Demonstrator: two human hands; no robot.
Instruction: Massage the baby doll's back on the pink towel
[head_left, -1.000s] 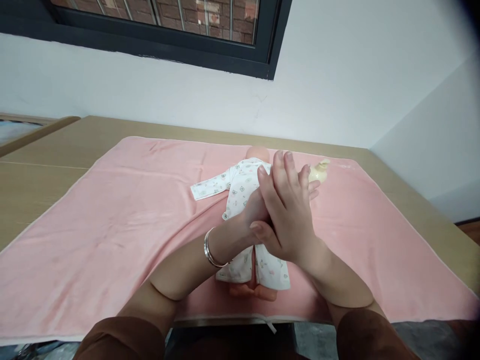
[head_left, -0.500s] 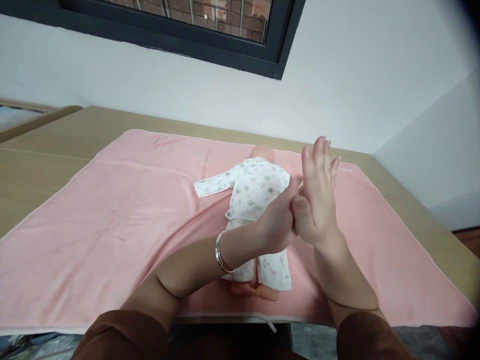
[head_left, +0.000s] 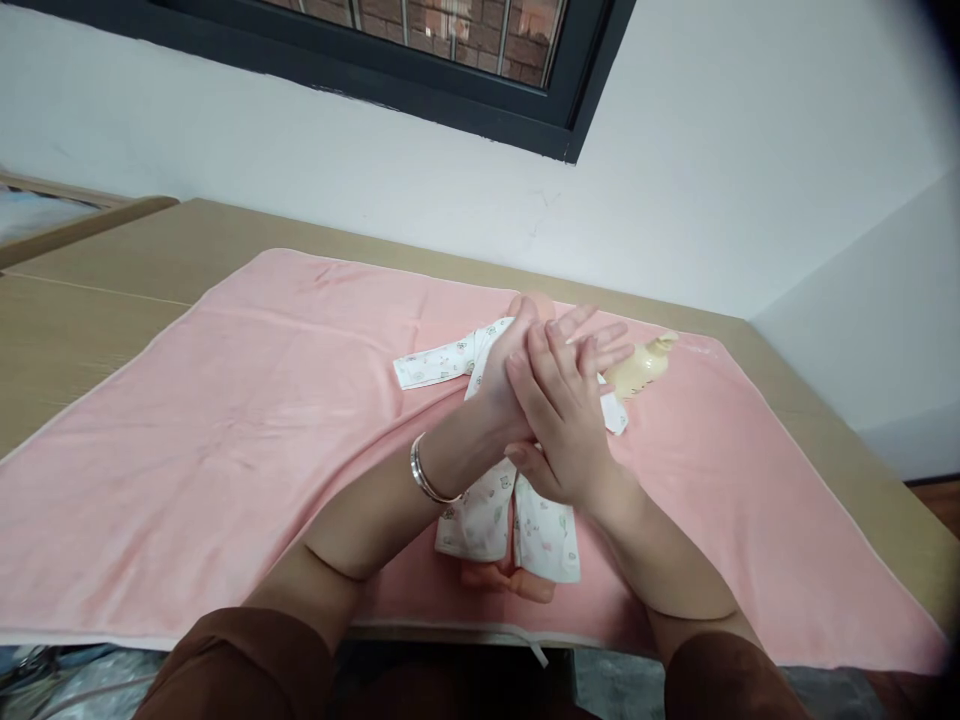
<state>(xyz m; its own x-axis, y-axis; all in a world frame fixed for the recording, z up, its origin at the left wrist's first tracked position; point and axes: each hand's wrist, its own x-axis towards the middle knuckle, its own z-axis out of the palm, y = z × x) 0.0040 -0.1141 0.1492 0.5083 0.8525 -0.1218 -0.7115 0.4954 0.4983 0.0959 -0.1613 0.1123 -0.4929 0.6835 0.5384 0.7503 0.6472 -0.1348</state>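
Note:
A baby doll (head_left: 502, 510) in a white printed romper lies on its back on a pink towel (head_left: 225, 420), head toward the wall and feet toward me. My left hand (head_left: 499, 385) and my right hand (head_left: 566, 425) are held together above the doll's chest, the right palm laid over the left with fingers stretched out. Neither hand holds anything. A silver bangle (head_left: 424, 470) sits on my left wrist. A small cream-coloured pump bottle (head_left: 641, 368) lies on the towel just right of the doll's shoulder, behind my fingertips.
The towel covers a light wooden table (head_left: 90, 320) that stands against a white wall under a dark-framed window (head_left: 450, 70). A wooden rail (head_left: 82, 220) shows at the far left. My brown sleeves fill the bottom edge.
My right hand, upright beside the left half a second ago, has come down flat over the left hand again. Both hands have shifted back over the doll's chest, uncovering the bottle.

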